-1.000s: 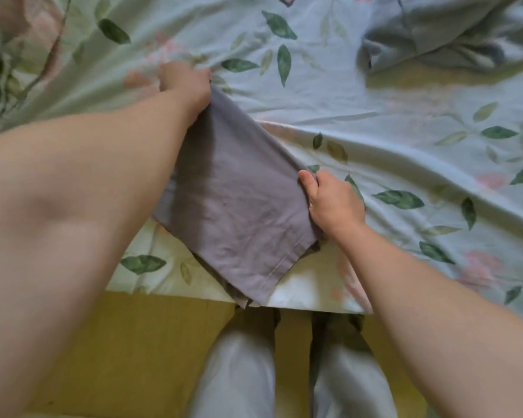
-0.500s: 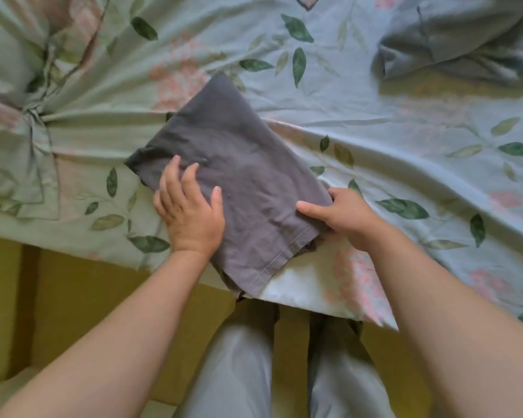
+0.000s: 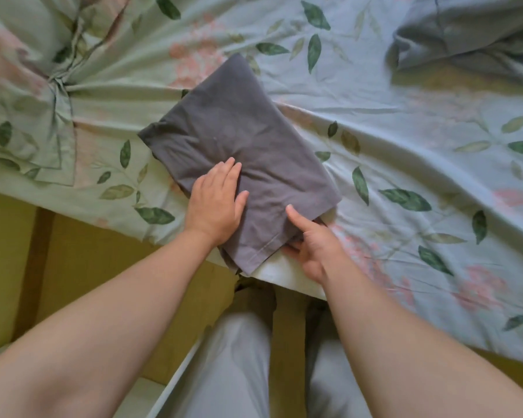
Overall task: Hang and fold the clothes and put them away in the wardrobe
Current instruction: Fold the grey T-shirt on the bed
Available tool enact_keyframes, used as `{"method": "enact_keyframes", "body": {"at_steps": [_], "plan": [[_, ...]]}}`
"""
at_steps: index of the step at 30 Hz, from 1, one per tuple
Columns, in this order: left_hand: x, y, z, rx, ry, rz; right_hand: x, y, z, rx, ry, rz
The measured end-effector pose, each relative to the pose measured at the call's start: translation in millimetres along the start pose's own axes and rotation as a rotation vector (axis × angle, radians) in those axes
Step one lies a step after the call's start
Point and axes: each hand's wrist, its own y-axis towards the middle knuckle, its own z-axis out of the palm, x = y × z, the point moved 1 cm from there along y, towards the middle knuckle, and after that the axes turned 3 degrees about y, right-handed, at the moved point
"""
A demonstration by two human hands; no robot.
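The folded grey garment [image 3: 239,140] lies on the bed, close to its near edge, as a flat rectangle set at a slant. One corner points to the far side, and the stitched hem corner reaches just over the near edge of the sheet [image 3: 405,152].

The left grip [image 3: 215,200] is released. The hand lies flat with straight fingers together, pressing on the near left part of the garment, its heel at the cloth's left edge. The right grip [image 3: 314,245] grasps the garment's near right edge. The thumb lies on top of the cloth, pointing to the far left, and the fingers are tucked under the layers there.

The sheet under the garment is pale green with dark green leaves and pink flowers, and it is creased in long folds running right. At the far left the sheet is gathered into a knot [image 3: 56,82] with pleats fanning out from it.

Well apart from the folded piece, at the far right, a crumpled grey-blue cloth [image 3: 465,34] lies on the bed. Below the bed's near edge the person's legs in light grey trousers [image 3: 233,357] show between the two forearms.
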Motion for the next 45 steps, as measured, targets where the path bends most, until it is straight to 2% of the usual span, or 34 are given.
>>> {"method": "enact_keyframes", "body": {"at_steps": [3,7,11,13,15,19,22,24,26,28,31,33,34,36,38,40,42,43,45], "plan": [[-7,5,-4,0.031,-0.01,0.027,-13,-2,4,-0.02,0.038,-0.016],[-24,3,-8,0.018,-0.015,0.061,-8,-17,6,-0.065,0.044,-0.267],[-63,10,-20,-0.028,-0.133,0.134,19,-48,-21,-0.316,-0.047,-0.598],[-91,17,-27,-0.071,-0.161,0.185,38,-66,-45,-0.47,-0.184,-0.713],[-128,22,-33,-0.116,-0.208,0.229,52,-87,-73,-0.554,-0.37,-0.79],[-190,27,-28,-0.108,-0.305,0.324,61,-119,-113,-0.68,-0.488,-0.865],[-243,20,-8,-0.007,-0.396,0.364,69,-136,-147,-0.781,-0.498,-0.899],[-273,12,13,0.101,-0.342,0.375,69,-141,-163,-0.812,-0.497,-0.897],[-294,4,32,0.214,-0.19,0.375,66,-142,-170,-0.799,-0.485,-0.878],[-301,3,39,0.257,-0.113,0.363,62,-143,-167,-0.769,-0.483,-0.852],[-287,6,19,0.265,-0.321,0.367,60,-147,-151,-0.723,-0.486,-0.807],[-267,2,-4,0.281,-0.667,0.27,57,-148,-133,-0.627,-0.48,-0.764],[-254,-2,-13,0.293,-0.879,0.151,55,-148,-120,-0.579,-0.499,-0.74],[-225,-11,-30,0.455,-1.338,-0.167,49,-145,-89,-0.507,-0.594,-0.708],[-193,-19,-37,0.632,-1.601,-0.434,44,-137,-56,-0.398,-0.684,-0.661],[-166,-26,-38,0.689,-1.651,-0.612,39,-127,-32,-0.197,-0.769,-0.531],[-148,-30,-33,0.719,-1.582,-0.679,35,-116,-24,-0.086,-0.907,-0.449],[-144,-30,-30,0.741,-1.537,-0.666,33,-112,-27,-0.126,-0.988,-0.452],[-140,-28,-24,0.74,-1.456,-0.596,28,-106,-42,-0.312,-1.135,-0.449]]}}
